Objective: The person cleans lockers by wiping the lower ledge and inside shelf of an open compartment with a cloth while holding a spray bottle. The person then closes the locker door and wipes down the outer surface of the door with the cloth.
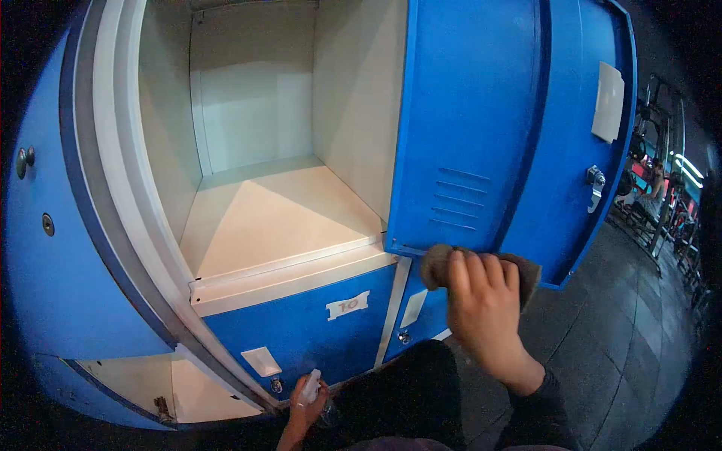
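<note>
A grey-brown cloth [530,278] is bunching under the right hand [485,308], at the bottom edge of an opened blue locker door [474,113]; its fingers are curling closely over the cloth and gripping it, while a loose end is hanging out on either side. Low in front of the person, the left hand [304,417] is holding a spray bottle [310,385], with its fingers bending around the white top; the clear body is showing only dimly below. Above the cloth, the door is displaying a row of vent slots [460,199], and farther right a metal latch [595,184] is sitting below a white plate [608,103]. To the left of the door, a pale locker compartment [263,218] is standing open, with light falling across its bottom. Beneath it, a closed blue door [301,338] is bearing a paper label [348,305] reading "10". Dark floor tiles [571,353] are stretching away on the right, towards exercise equipment [654,165] that is standing well apart from the lockers.
</note>
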{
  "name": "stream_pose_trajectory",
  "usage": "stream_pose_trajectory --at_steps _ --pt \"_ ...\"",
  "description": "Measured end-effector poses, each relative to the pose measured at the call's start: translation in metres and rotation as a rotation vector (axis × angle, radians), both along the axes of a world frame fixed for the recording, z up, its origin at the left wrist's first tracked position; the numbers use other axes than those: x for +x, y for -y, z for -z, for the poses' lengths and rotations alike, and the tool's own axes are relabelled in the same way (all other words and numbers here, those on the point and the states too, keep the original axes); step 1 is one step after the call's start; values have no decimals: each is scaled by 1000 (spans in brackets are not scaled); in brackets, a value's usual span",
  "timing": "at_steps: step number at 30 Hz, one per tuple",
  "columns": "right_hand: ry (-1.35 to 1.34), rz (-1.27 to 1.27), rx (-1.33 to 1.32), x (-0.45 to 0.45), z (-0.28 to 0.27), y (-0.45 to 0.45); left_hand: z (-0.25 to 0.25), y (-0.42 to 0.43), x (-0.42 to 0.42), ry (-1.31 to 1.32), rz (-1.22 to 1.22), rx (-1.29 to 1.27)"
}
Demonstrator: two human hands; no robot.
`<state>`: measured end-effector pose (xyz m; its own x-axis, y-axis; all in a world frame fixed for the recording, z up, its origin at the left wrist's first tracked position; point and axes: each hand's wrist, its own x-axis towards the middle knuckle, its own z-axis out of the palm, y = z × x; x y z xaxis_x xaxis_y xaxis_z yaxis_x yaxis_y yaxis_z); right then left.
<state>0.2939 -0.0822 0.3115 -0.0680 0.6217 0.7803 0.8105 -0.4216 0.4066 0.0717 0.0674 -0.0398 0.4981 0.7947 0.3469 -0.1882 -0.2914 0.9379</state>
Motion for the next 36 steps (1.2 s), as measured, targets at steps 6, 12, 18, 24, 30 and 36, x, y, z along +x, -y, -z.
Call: stream_pose_trajectory --at_steps 6,12,18,24,30,36 --pt "-143 -46 138 -2 3 -2 15 -15 -1 -140 -34 207" --pt "-127 -331 142 -11 7 -53 -1 -5 -5 -154 -31 190" --pt "-186 -362 17 -6 -8 -41 -6 3 -1 50 10 -61" --pt "-292 -144 3 -6 -11 -2 -37 11 -1 -96 -75 -2" --pt "-288 -39 207 -13 10 -8 0 -2 0 -156 -105 131" --pt "-76 -137 241 -25 17 -65 20 -9 0 -158 -107 181"
